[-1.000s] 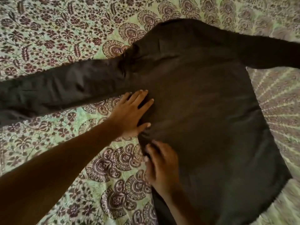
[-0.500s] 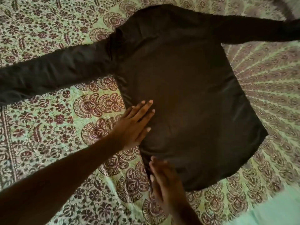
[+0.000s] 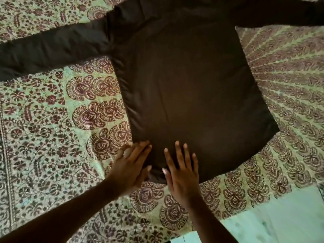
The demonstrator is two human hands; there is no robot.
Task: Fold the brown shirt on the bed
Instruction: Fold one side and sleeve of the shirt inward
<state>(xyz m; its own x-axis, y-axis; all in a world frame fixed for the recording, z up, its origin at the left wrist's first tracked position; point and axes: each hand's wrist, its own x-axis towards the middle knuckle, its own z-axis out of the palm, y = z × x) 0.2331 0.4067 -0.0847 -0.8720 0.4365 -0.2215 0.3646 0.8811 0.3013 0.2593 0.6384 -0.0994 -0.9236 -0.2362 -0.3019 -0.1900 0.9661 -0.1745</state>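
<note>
Brown shirt (image 3: 189, 88) is lying spread flat on the bed (image 3: 43, 123), over a green and maroon patterned bedsheet (image 3: 287, 71), both sleeves stretched out to the sides, left sleeve (image 3: 52, 48) running off the left edge, right sleeve (image 3: 280, 13) running off the top right. No fold is showing anywhere, body panel is lying as one flat sheet, so the folding itself is not yet begun; this looks like the smoothing stage. Left hand (image 3: 129, 165) is resting at the lower left corner of the shirt near the hem, fingers straight and close together, partly on fabric and partly on the sheet, gripping nothing as far as visible. Right hand (image 3: 180, 171) is lying flat on the hem just beside it, fingers spread and straight, pressing the cloth down, holding nothing. The two hands are near each other, thumbs close but apart. A small crumple is sitting at the hem between them. Left to do, judging from this: fold sleeves in, fold the sides, then fold the body up. A pale strip of floor (image 3: 280, 216) is showing at lower right.
</note>
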